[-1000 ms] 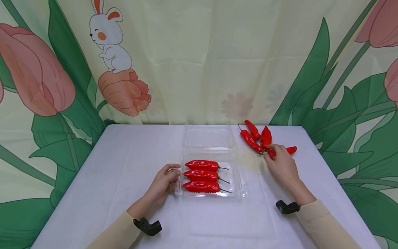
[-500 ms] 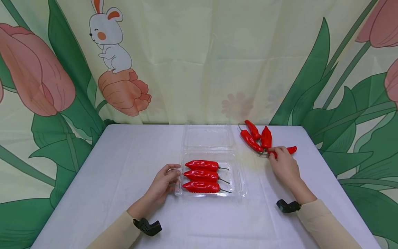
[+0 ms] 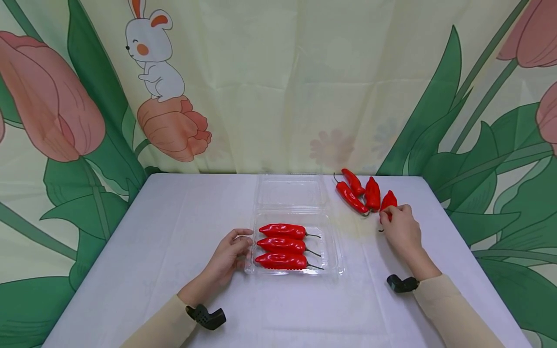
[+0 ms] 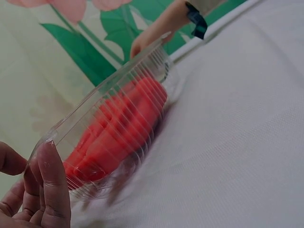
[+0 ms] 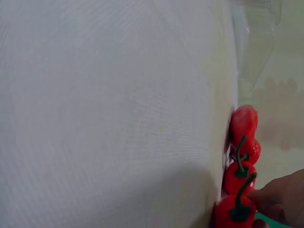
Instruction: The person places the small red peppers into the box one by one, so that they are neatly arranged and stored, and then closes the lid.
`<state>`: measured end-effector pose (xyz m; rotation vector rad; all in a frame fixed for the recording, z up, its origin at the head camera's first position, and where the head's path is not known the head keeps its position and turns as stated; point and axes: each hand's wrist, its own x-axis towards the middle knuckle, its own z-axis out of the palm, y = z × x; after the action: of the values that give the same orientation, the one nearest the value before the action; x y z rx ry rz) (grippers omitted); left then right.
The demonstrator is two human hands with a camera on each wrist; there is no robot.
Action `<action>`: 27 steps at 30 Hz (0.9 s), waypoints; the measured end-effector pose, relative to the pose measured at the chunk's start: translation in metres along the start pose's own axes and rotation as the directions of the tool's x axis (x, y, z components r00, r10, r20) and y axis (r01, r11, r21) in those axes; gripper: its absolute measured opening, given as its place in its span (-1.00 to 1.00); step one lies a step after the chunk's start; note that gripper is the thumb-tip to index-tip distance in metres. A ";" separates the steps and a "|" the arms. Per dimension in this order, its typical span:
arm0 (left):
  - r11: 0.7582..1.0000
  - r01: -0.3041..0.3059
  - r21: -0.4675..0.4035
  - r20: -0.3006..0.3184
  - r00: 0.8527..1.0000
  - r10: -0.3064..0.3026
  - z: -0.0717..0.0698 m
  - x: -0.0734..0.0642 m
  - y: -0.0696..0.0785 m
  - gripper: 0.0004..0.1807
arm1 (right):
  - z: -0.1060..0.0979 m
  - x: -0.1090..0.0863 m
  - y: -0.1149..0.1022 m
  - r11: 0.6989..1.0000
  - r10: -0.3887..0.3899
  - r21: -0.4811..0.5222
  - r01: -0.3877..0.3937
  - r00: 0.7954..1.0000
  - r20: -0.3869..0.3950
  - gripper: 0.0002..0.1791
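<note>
My left hand [image 3: 227,255] holds the left edge of a clear plastic clamshell box [image 3: 334,251], its thumb and a finger at the rim in the left wrist view. Inside the box, three red chili peppers [image 3: 282,245] lie side by side, stems to the right. At the right, my right hand [image 3: 402,231] pinches another red chili pepper [image 3: 388,198], tip pointing away and stem toward me. In the right wrist view that pepper's green stem [image 5: 241,199] shows, with the fingers at its side. Three loose chili peppers [image 3: 351,197] lie just left of it.
The box's clear lid [image 3: 291,192] lies folded back toward the table's far edge. A white cloth [image 3: 322,309] covers the table. Behind it hangs a printed curtain [image 3: 261,87] with tulips and a rabbit.
My right hand has turned the pinched pepper from lying crosswise to pointing away, apart from the loose peppers. My left hand and the box have stayed in place.
</note>
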<state>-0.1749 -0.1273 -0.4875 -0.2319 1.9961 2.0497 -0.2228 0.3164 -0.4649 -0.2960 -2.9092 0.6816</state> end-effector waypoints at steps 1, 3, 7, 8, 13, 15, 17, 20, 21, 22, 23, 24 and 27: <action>1.000 -0.001 -0.001 0.001 1.000 0.001 0.000 0.000 0.000 -0.55 | 0.000 0.000 0.001 1.000 0.013 0.009 -0.013 1.000 0.007 -0.57; 1.000 -0.002 -0.005 0.003 1.000 0.002 0.000 0.000 0.000 -0.56 | 0.000 0.001 0.002 0.998 0.042 0.041 -0.042 0.999 0.021 -0.56; 1.000 -0.004 -0.006 0.001 1.000 0.004 0.000 -0.001 -0.001 -0.55 | -0.001 0.003 0.006 0.985 0.116 0.125 -0.121 0.992 0.046 -0.49; 1.000 -0.004 -0.006 0.001 1.000 0.004 0.000 -0.001 -0.001 -0.55 | -0.002 0.004 0.007 0.979 0.135 0.148 -0.141 0.989 0.052 -0.46; 1.000 -0.006 -0.010 0.003 1.000 0.006 0.000 -0.001 0.000 -0.56 | -0.003 0.009 0.017 0.934 0.206 0.276 -0.228 0.973 0.106 -0.34; 1.000 -0.005 -0.014 0.005 1.000 0.005 0.000 -0.001 0.000 -0.56 | -0.004 0.010 0.020 0.914 0.226 0.313 -0.259 0.964 0.137 -0.30; 1.000 -0.002 -0.017 0.009 1.000 0.002 0.000 -0.001 0.000 -0.56 | -0.006 0.011 0.021 0.896 0.247 0.337 -0.290 0.955 0.164 -0.26; 1.000 0.002 -0.020 0.013 1.000 -0.002 0.000 0.000 0.000 -0.56 | -0.007 0.011 0.022 0.874 0.278 0.358 -0.329 0.942 0.188 -0.20; 1.000 0.002 -0.019 0.014 1.000 -0.002 0.000 0.000 0.000 -0.56 | -0.007 0.012 0.022 0.866 0.286 0.367 -0.339 0.939 0.192 -0.19; 1.000 0.003 -0.019 0.014 1.000 -0.002 0.000 0.000 0.001 -0.57 | -0.006 0.012 0.022 0.861 0.291 0.374 -0.345 0.937 0.195 -0.19; 1.000 0.004 -0.019 0.014 1.000 -0.004 0.000 0.000 0.001 -0.57 | -0.006 0.013 0.023 0.855 0.296 0.382 -0.352 0.934 0.199 -0.18; 1.000 0.005 -0.020 0.014 1.000 -0.004 -0.001 0.000 0.001 -0.57 | -0.006 0.014 0.023 0.848 0.303 0.389 -0.360 0.931 0.203 -0.18; 1.000 0.005 -0.021 0.012 1.000 -0.005 -0.001 0.000 0.001 -0.58 | -0.005 0.016 0.023 0.817 0.327 0.422 -0.393 0.919 0.222 -0.18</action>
<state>-0.1756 -0.1279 -0.4869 -0.2274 1.9662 2.0646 -0.2342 0.3428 -0.4695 -0.7779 -2.7122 1.4743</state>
